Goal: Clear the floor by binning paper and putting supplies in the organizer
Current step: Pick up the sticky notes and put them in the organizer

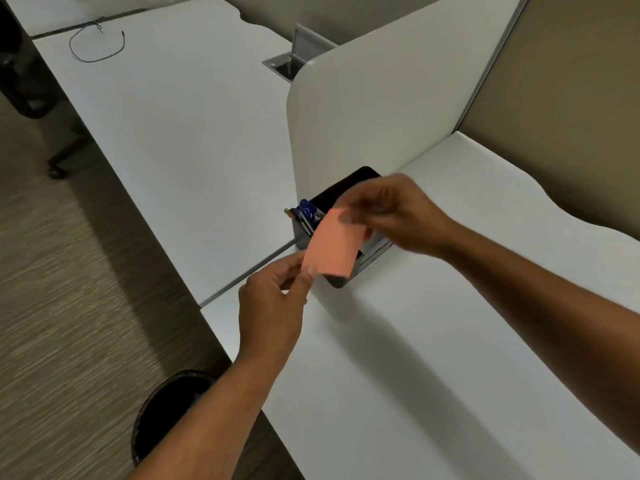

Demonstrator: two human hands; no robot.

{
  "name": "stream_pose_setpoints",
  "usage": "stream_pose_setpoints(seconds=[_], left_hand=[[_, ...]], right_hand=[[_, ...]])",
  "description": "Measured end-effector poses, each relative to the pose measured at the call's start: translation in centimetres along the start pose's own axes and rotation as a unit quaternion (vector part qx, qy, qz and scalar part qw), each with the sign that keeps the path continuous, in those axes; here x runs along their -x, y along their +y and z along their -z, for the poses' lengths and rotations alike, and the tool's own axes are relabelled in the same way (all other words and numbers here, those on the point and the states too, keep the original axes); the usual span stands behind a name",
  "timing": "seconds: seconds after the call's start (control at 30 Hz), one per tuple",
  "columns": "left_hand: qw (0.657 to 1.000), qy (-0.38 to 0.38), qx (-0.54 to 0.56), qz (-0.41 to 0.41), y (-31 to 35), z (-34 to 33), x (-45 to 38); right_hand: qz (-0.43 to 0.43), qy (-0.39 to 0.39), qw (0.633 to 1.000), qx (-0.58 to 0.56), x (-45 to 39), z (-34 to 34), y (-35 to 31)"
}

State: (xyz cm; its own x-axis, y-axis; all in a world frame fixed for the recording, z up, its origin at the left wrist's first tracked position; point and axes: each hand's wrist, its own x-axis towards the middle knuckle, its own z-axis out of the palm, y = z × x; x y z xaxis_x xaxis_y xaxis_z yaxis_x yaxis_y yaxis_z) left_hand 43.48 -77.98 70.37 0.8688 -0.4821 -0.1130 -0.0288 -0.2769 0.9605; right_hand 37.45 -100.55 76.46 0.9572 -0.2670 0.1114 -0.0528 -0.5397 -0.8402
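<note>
An orange-pink pad of sticky notes (334,245) hangs in the air just above the black desk organizer (360,180). My left hand (273,303) pinches its lower left corner. My right hand (398,211) grips its upper right end; the hand is blurred. The pad bends slightly between the two hands. The organizer stands on the white desk (433,341) against the divider panel, and blue and dark pens (306,213) stick out of its left compartment. Most of the organizer's front is hidden behind the pad and my right hand.
A black wire-mesh waste bin (166,410) stands on the carpet under my left forearm, beside the desk edge. A cream divider panel (381,98) rises behind the organizer. A thin black cable loop (95,46) lies on the far desk. A chair base (59,161) sits at left.
</note>
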Motion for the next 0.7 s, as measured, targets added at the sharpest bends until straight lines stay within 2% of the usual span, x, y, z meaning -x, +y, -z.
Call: stream_pose_setpoints(seconds=[0.13,0.23,0.37,0.7], left_hand=[[1.0,-0.006,-0.022,-0.004,0.2,0.0,-0.8],[1.0,-0.009,-0.022,0.0,-0.1,0.1,-0.8],[1.0,-0.005,-0.027,0.009,-0.8,0.4,-0.2],[0.999,0.029,-0.026,0.037,-2.4,3.1,0.8]], right_hand=[[0.012,0.16,0.986,0.046,-2.2,3.0,1.3],[0.032,0.195,0.97,0.143,-3.9,4.0,2.6],[0.04,0.15,0.96,0.233,-5.6,3.4,4.7],[-0.037,-0.031,0.915,0.401,-6.6,1.8,7.7]])
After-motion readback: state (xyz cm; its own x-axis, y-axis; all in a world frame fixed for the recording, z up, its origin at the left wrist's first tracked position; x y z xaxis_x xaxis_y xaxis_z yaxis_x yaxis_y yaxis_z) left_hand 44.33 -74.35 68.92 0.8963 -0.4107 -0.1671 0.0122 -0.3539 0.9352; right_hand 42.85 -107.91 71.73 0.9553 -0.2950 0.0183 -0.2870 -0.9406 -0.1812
